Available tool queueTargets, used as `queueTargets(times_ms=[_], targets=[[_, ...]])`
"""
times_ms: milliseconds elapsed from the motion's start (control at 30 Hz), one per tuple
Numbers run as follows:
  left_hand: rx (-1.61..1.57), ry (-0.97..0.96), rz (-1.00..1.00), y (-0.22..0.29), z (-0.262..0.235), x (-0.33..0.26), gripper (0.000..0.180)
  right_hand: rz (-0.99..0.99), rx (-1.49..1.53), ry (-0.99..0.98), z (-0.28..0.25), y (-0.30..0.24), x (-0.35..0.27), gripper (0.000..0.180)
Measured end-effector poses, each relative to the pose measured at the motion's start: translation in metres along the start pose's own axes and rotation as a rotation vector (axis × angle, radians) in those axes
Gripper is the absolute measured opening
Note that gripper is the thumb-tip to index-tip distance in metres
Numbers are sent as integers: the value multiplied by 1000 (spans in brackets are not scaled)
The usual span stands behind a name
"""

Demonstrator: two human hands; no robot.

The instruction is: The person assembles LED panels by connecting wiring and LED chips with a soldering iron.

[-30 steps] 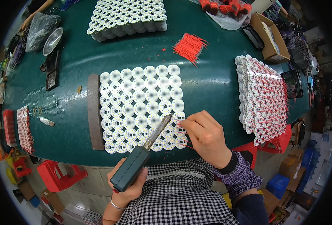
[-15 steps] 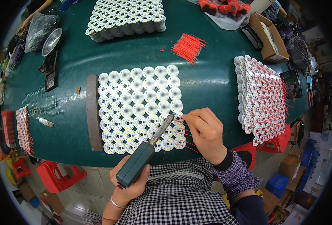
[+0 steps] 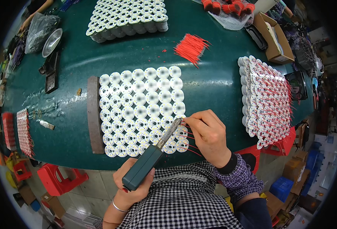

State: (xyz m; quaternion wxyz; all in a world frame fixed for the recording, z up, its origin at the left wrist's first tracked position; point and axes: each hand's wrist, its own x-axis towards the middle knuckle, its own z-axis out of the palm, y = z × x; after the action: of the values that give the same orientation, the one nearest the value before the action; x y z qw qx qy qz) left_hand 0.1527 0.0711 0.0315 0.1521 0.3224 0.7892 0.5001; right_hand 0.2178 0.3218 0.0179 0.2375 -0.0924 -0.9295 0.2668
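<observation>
My left hand is wrapped round the dark green body of a soldering gun. The metal barrel slants up and to the right, its tip at the right edge of a grid of round white LED boards. Beside that tip my right hand is closed in a pinch, with a short red wire between thumb and forefinger. The wire's end meets a board there, partly hidden by fingers and barrel. Below, several red wires stick out rightward from the boards at the grid's right edge.
A brown bar lies along the grid's left side. A pile of red wires lies beyond it. Stacked boards stand at the far side; wired boards stand at right. A cardboard box and a metal bowl are farther off.
The soldering gun in my left hand has shifted slightly right and its tip now sits closer to my right fingertips. My right hand has barely moved.
</observation>
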Motion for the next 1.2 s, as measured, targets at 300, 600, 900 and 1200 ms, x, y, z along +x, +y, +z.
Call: queueTargets(times_ms=[300,600,900,1200], targets=[[-43,93,-224,-3,-5,-21,27,12,23,-4,1,-1,1,22],[-72,158,-180,-6,-5,-12,30,-65,5,51,0,1,21,20],[-79,154,-135,-5,-2,1,28,-58,36,26,8,6,21,21],[-77,88,-181,8,-6,15,21,-56,5,11,10,6,22,18]])
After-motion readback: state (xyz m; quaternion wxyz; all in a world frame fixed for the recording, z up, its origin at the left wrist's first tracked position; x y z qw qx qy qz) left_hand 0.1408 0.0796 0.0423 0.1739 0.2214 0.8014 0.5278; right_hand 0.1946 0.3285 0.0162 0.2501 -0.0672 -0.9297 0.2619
